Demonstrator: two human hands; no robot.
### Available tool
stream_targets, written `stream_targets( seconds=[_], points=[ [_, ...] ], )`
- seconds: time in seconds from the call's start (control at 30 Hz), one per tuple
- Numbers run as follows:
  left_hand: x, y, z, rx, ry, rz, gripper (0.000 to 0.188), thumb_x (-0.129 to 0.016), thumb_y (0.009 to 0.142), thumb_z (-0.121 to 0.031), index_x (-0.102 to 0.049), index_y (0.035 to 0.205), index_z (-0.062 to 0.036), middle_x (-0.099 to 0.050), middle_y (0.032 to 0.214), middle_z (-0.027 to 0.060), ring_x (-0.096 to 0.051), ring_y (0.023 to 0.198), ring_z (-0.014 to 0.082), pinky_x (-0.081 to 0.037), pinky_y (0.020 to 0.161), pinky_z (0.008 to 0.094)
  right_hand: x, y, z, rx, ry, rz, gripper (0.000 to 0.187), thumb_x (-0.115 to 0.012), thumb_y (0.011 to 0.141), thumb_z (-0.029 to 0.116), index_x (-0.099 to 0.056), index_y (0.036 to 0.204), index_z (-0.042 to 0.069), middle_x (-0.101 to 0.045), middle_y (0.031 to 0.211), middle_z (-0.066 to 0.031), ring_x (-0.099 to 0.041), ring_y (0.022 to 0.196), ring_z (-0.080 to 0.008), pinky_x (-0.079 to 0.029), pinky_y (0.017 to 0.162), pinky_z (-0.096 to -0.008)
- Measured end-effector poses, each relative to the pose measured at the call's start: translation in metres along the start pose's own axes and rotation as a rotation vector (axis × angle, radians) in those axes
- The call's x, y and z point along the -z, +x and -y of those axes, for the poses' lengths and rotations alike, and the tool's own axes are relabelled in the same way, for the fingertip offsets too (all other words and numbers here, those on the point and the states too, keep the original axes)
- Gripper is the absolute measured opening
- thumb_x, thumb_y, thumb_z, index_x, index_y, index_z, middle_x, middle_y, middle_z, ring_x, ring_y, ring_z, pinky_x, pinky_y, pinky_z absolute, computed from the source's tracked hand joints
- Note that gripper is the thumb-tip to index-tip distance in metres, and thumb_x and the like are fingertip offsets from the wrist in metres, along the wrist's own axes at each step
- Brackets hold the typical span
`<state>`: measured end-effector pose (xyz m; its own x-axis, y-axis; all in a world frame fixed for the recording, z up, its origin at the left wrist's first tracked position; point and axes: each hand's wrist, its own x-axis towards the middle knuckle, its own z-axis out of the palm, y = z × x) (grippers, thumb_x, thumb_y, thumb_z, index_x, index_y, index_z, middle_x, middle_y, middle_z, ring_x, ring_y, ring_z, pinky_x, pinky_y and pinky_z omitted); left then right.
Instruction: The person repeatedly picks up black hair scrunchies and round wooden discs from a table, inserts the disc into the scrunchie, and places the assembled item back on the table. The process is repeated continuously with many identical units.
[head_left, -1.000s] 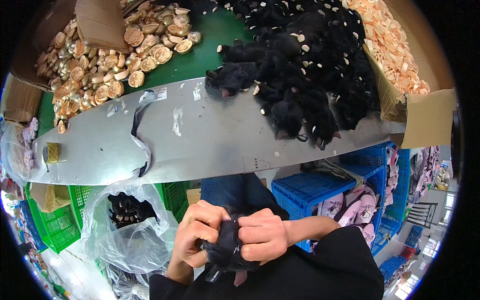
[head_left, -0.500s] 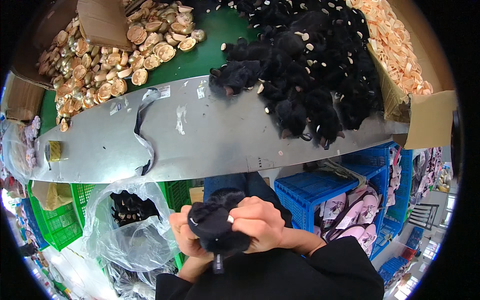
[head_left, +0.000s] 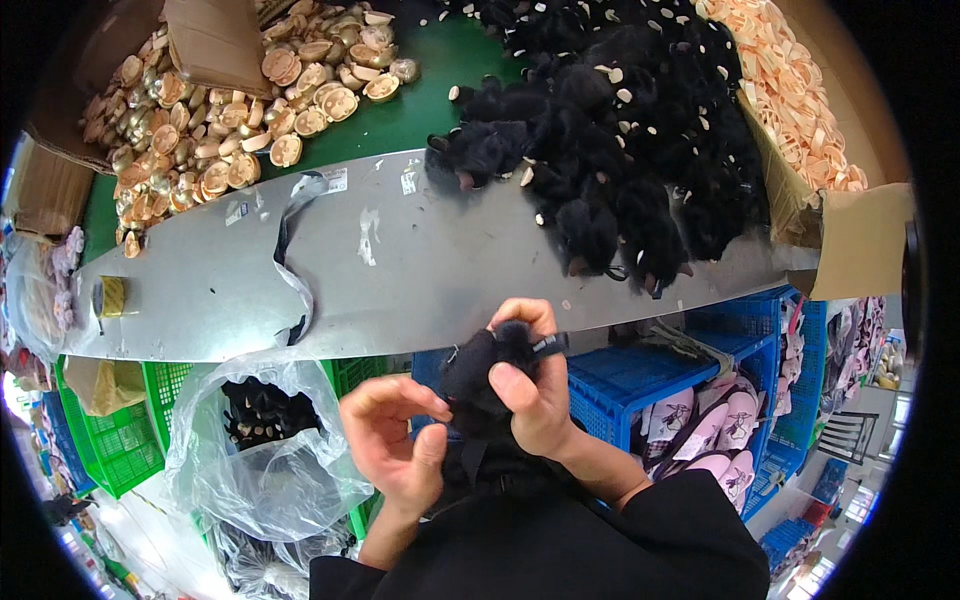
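My right hand (head_left: 540, 405) grips a small black plush piece (head_left: 475, 370) between thumb and fingers, just past the table's near edge. A dark tag sticks out beside a fluffy round tuft at its upper right. My left hand (head_left: 400, 445) is at the plush piece's left side, thumb and fingers parted in a curve. Its fingertips are close to the black fabric; I cannot tell whether they touch it. On the table's right side lies a large heap of similar black plush pieces (head_left: 590, 235), with small pale oval bits scattered over them.
Gold and peach half-shells (head_left: 215, 180) are piled at far left beside a cardboard flap (head_left: 212, 45). Peach plastic parts fill a carton (head_left: 790, 195) at far right. Below the table stand green crates (head_left: 110, 430), a clear bag (head_left: 270, 490) with black pieces, and blue crates (head_left: 620, 380).
The plush piece has moved up and to the right and been turned, its tag now at upper right. My left hand has let go of it and parted its fingers.
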<state>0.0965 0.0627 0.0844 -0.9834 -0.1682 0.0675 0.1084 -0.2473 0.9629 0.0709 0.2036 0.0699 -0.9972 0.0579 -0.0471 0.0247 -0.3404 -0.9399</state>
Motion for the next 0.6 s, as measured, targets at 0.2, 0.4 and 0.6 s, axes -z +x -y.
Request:
stream_targets(
  seconds=[0.2, 0.4, 0.6],
  points=[
    [0.014, 0.02, -0.004, 0.071, 0.076, 0.145, 0.018, -0.078, 0.087, -0.003, -0.062, 0.096, 0.0011, -0.054, 0.099, 0.0082, -0.057, 0.085, 0.0123, -0.055, 0.066, 0.0252, -0.007, 0.0, 0.011, 0.05, -0.267, 0.186, 0.053, -0.054, 0.101, 0.019, -0.035, 0.148, 0.004, -0.058, 0.107, -0.0116, -0.057, 0.091, -0.0152, -0.048, 0.085, -0.0304],
    [0.023, 0.026, -0.008, 0.291, -0.146, 0.147, 0.016, -0.077, 0.086, 0.0, -0.062, 0.082, -0.0033, -0.055, 0.085, 0.0005, -0.051, 0.078, 0.0084, -0.043, 0.069, 0.0228, -0.003, 0.006, 0.016, 0.02, -0.318, 0.393, 0.064, -0.064, 0.081, 0.014, -0.039, 0.139, 0.005, -0.06, 0.107, -0.0157, -0.062, 0.093, -0.0223, -0.05, 0.085, -0.0333],
    [0.024, 0.025, -0.008, 0.367, -0.17, 0.144, 0.014, -0.077, 0.086, 0.0, -0.064, 0.082, -0.0027, -0.055, 0.082, -0.0003, -0.049, 0.076, 0.0076, -0.039, 0.07, 0.023, -0.002, 0.007, 0.013, -0.224, -0.306, 0.429, 0.066, -0.067, 0.073, 0.009, -0.042, 0.135, 0.004, -0.055, 0.105, -0.0102, -0.058, 0.097, -0.0191, -0.047, 0.09, -0.0323]
  ],
)
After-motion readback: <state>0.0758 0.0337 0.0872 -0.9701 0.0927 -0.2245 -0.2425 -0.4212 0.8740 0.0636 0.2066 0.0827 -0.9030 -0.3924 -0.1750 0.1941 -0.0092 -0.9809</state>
